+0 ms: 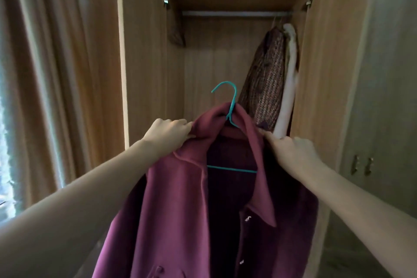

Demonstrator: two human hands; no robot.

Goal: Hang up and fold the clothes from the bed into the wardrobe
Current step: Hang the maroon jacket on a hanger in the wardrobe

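A maroon collared shirt (180,205) with small buttons hangs on a teal wire hanger (232,106), held up in front of the open wardrobe (142,63). My left hand (168,134) grips the shirt's left shoulder at the collar. My right hand (291,153) pinches the right shoulder. The hanger's hook points up and left, well below the metal rail (234,13). The shirt's lower part runs out of view.
A brown patterned garment (265,83) and a white one (290,79) hang at the rail's right end. Another dark item (177,34) hangs at the far left. Curtains (45,74) cover a window on the left. A grey cupboard door with handles (361,165) stands right.
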